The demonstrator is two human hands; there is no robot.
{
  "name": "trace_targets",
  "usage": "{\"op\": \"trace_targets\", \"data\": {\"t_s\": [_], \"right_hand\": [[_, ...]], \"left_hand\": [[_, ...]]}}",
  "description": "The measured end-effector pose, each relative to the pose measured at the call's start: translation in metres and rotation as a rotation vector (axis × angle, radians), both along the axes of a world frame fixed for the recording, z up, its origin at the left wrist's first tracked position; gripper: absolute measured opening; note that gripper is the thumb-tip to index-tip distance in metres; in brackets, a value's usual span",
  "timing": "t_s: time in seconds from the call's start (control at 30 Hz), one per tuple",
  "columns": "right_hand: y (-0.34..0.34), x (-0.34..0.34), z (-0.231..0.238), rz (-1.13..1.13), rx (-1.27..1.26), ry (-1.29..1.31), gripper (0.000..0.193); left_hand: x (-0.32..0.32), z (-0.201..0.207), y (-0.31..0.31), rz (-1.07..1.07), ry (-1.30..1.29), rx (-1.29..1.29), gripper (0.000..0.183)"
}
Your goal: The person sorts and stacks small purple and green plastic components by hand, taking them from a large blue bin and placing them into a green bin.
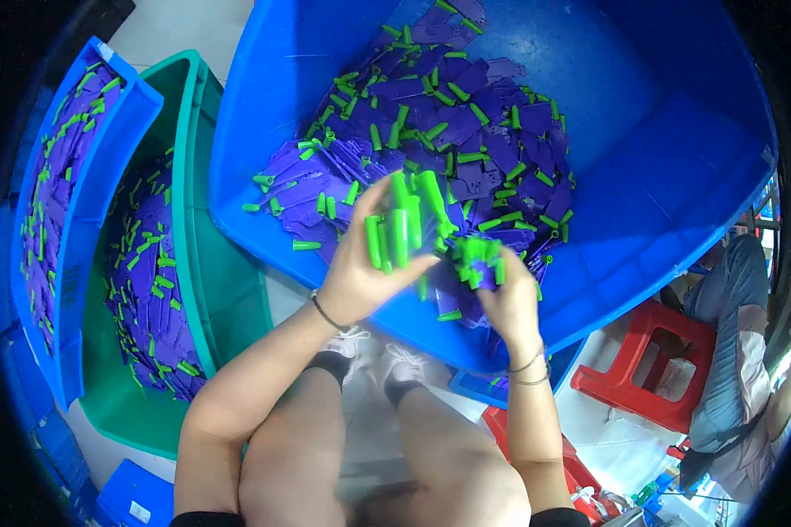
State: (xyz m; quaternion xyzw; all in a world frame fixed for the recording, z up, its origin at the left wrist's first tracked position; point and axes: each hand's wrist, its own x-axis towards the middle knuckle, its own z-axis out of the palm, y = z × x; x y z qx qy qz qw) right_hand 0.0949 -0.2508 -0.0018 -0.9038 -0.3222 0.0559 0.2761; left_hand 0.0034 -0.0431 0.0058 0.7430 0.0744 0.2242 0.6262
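My left hand [358,274] is closed round a bunch of purple flat-bladed plastic pieces with green handles [402,230]; the handles stand up between thumb and fingers. Close beside it, my right hand [516,303] grips a second bunch [479,261], its green handle ends turned upward. Both hands are over the near part of a large blue bin [668,176]. Below and beyond them lies a loose heap of the same purple and green pieces [448,114]. The blades in my left hand are mostly hidden or blurred.
On the left, a green crate [228,290] holds more such pieces, and a filled blue crate [119,149] rests tilted over its far side. A red stool [646,364] stands at right, near another person's leg [734,325]. My legs are below the bin's front edge.
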Motion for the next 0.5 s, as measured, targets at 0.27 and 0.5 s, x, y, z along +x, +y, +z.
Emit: {"op": "trace_targets", "data": {"t_s": [0.27, 0.5], "right_hand": [[0.014, 0.008, -0.002, -0.032, 0.073, -0.113, 0.029], [0.075, -0.025, 0.035, -0.250, 0.545, 0.505, 0.025]], "left_hand": [[0.000, -0.020, -0.005, 0.081, 0.204, -0.202, 0.083], [-0.003, -0.019, -0.011, 0.048, 0.078, -0.350, 0.047]]}}
